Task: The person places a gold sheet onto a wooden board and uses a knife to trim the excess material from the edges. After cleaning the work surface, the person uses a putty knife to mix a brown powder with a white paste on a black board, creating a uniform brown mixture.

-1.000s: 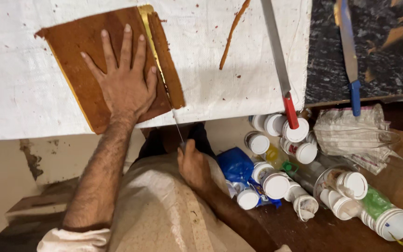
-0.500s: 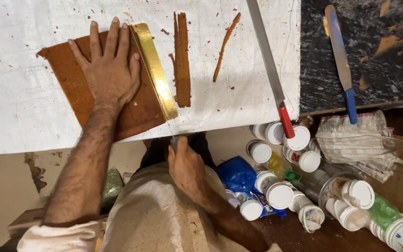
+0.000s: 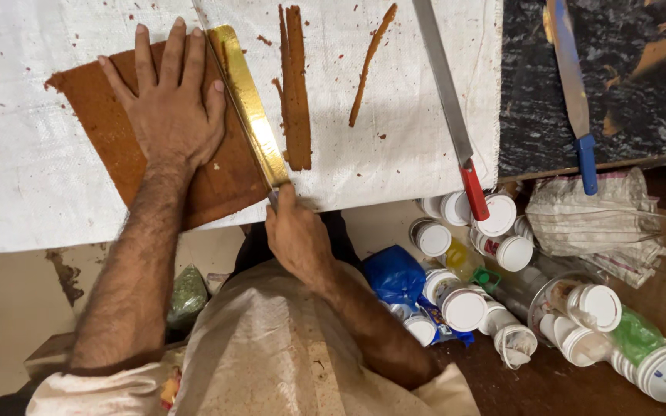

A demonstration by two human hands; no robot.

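Left hand point(image 3: 169, 115) is laid flat, fingers spread, on the flat brown leather-like sheet point(image 3: 125, 154) in the upper left of the frame; the sheet is pinned to the white woven cloth-covered surface point(image 3: 32, 192).

Right hand point(image 3: 296, 235) is closed around the handle of a blade at the near edge of the surface, centre frame. The blade itself is mostly hidden; a thin edge is seen running along the left side of the long brass-coloured straight ruler point(image 3: 250, 104), which is laid over the sheet's right margin.

Change versus half a second ago: the ruler is now set further in on the sheet, and the right hand, then below the surface edge, is now brought up to the ruler's lower end. The two narrow brown cut strips point(image 3: 295, 85) are seen lying just right of the ruler, apart from the sheet; a thinner curved brown sliver point(image 3: 370, 65) lies further right. Judged from this, another strip cut is being set up along the ruler edge.

Also in view: a long steel knife with red handle point(image 3: 456, 115) centre right, a blue-handled blade point(image 3: 576, 100) on the dark marbled slab point(image 3: 641, 77) upper right, white-capped plastic jars point(image 3: 502, 285) lower right.
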